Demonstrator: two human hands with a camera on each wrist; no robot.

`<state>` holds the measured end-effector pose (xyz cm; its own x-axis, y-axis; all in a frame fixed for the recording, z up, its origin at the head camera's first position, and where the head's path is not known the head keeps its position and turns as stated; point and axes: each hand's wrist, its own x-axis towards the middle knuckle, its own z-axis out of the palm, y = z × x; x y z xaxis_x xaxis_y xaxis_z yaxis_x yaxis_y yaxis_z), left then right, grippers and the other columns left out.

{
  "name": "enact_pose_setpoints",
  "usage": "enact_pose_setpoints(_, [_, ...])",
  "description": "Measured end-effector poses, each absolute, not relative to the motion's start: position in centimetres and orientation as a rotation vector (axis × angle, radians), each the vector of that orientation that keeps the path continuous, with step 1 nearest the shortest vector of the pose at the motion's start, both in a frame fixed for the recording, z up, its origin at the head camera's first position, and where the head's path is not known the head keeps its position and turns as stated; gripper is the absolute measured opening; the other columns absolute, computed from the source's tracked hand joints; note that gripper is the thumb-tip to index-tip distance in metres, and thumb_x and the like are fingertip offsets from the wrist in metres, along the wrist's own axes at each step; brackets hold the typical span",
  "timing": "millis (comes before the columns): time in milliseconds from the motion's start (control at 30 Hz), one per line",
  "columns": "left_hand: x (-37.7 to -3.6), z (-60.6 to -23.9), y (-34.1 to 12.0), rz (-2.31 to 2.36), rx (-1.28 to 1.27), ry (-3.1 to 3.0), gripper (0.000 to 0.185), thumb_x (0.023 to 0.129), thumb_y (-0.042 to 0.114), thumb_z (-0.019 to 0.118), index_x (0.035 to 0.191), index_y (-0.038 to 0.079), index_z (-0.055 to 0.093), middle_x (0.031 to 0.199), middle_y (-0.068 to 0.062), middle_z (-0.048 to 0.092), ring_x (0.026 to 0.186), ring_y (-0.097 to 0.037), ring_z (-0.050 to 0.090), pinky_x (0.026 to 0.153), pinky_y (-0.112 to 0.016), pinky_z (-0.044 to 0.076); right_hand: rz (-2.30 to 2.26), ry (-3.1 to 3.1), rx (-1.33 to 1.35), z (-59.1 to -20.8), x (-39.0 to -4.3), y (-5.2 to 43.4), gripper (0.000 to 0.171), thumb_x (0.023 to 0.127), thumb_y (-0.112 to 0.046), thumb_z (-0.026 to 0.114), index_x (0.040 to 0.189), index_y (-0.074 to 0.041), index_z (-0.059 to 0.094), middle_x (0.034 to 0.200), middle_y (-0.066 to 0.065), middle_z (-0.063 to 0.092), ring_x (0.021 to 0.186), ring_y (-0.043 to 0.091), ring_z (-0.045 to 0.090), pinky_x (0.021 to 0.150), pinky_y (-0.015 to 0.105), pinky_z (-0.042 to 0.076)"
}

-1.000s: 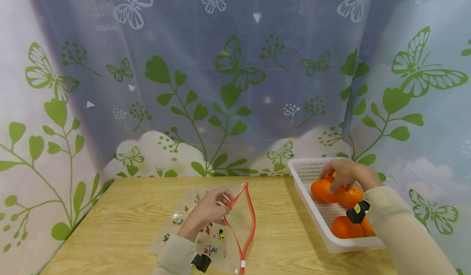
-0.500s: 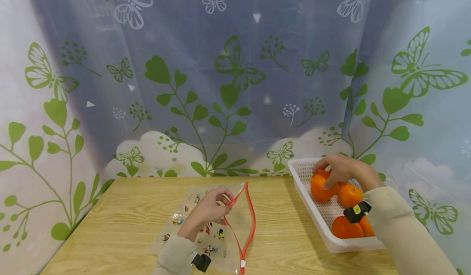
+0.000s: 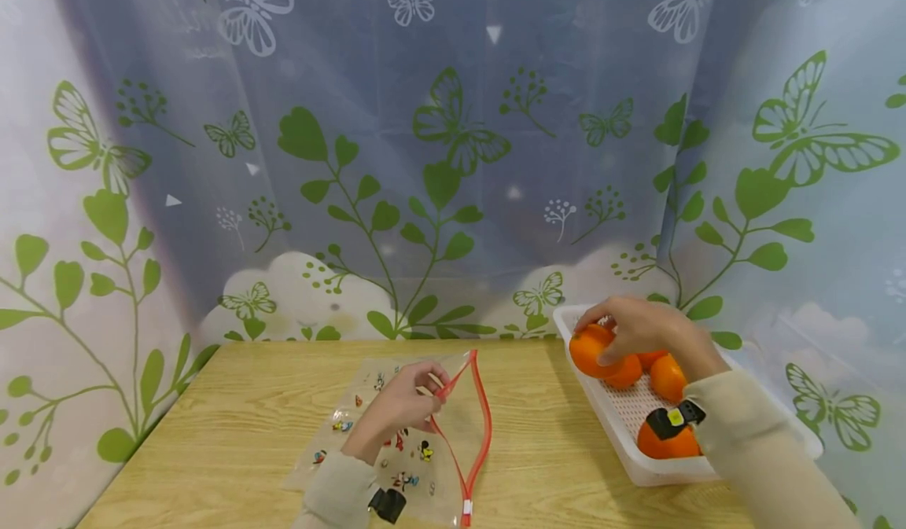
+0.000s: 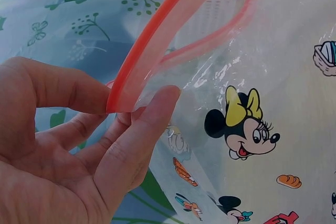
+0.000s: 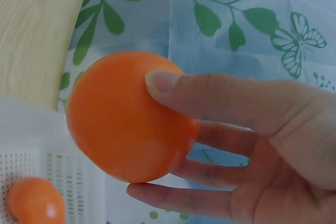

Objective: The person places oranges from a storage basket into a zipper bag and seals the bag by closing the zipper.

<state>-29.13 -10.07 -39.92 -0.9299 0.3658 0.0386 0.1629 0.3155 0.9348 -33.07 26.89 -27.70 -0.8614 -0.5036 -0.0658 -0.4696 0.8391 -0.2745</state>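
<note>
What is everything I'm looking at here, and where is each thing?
Oranges still in the basket: three visible, orange, inside the basket.
Held orange: one, orange, above the basket's left rim.
Basket: one, white perforated plastic, table's right side.
Zip bag: one, clear with cartoon prints and red zip edge, table centre.
Table: one, light wood.
Backdrop cloth: pale blue-white with green leaves and butterflies, behind and beside the table.
Left hand: pinches the bag's red edge, mouth held open.
Right hand: grips the held orange.

my right hand (image 3: 640, 326) hides part of the orange (image 3: 593, 351) | bag (image 3: 396, 435) bottom cut off by frame edge
</note>
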Motion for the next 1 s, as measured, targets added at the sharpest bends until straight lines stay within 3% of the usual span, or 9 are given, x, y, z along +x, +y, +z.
enact_pose_setpoints(467, [-28.9, -39.8, -9.9, 1.696, 0.483, 2.392, 0.028, 0.089, -0.006, 0.06, 0.114, 0.006, 0.062, 0.097, -0.012, 0.058, 0.077, -0.02, 0.058, 0.062, -0.042, 0.065, -0.533, 2.882, -0.888, -29.1, -32.6, 25.3, 0.048, 0.079, -0.018, 0.088, 0.126, -0.021, 0.074, 0.133, 0.011, 0.07, 0.116, 0.041, 0.064, 0.087, 0.051, 0.058])
enact_pose_setpoints(767, [-29.0, -39.7, -9.8, 1.692, 0.491, 2.388, 0.026, 0.09, -0.006, 0.058, 0.113, 0.006, 0.061, 0.097, -0.012, 0.058, 0.077, -0.021, 0.058, 0.064, -0.044, 0.065, -0.686, 2.828, -0.884, -30.5, -32.5, 24.5, 0.05, 0.081, -0.019, 0.087, 0.129, -0.019, 0.072, 0.139, 0.014, 0.066, 0.123, 0.046, 0.061, 0.096, 0.06, 0.056])
enact_pose_setpoints(1000, [-29.1, -39.7, -9.8, 1.69, 0.485, 2.381, 0.028, 0.09, -0.005, 0.057, 0.117, 0.002, 0.06, 0.098, -0.014, 0.058, 0.076, -0.021, 0.058, 0.066, -0.046, 0.065, -0.78, 2.787, -0.958, -32.0, -32.4, 23.9, 0.05, 0.082, -0.019, 0.087, 0.129, -0.017, 0.072, 0.135, 0.014, 0.068, 0.12, 0.047, 0.063, 0.094, 0.059, 0.057])
